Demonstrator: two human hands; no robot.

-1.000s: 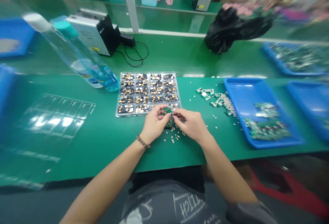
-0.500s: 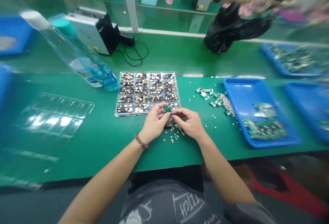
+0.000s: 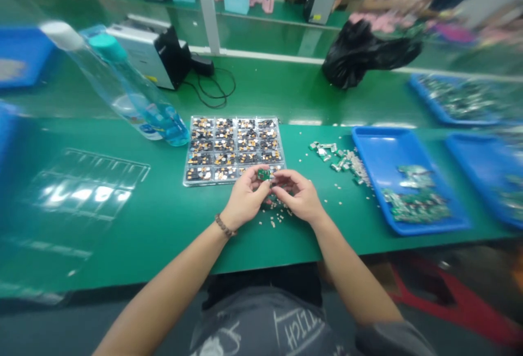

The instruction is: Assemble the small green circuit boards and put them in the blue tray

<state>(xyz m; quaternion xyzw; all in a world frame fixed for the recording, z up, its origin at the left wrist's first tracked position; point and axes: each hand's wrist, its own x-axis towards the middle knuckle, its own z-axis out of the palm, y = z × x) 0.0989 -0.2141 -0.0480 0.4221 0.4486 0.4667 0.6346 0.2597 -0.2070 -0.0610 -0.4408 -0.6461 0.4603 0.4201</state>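
A small green circuit board (image 3: 263, 174) is pinched in my left hand (image 3: 246, 195), its upper part showing above the thumb. My right hand (image 3: 301, 195) is closed at the board's right edge, thumb and forefinger together; whatever lies between those fingertips is too small to make out. Just beyond both hands lies a clear compartment tray (image 3: 186, 168), its cells filled with small black, orange and white parts. Tiny pale pieces (image 3: 273, 224) are scattered on the green table under and in front of my hands.
Loose boards and pale bits (image 3: 347, 162) lie right of the tray, beside a blue tray (image 3: 384, 151) holding boards. Two bottles (image 3: 163, 121) stand left, a clear plastic lid-like sheet (image 3: 90, 181) nearer me. A black bag (image 3: 347, 53) and a grey device (image 3: 151, 53) sit behind. People work opposite.
The green board has tilted and shifted slightly left in my left hand. My right fingers have moved a little around its edge. The whole view has shifted slightly.
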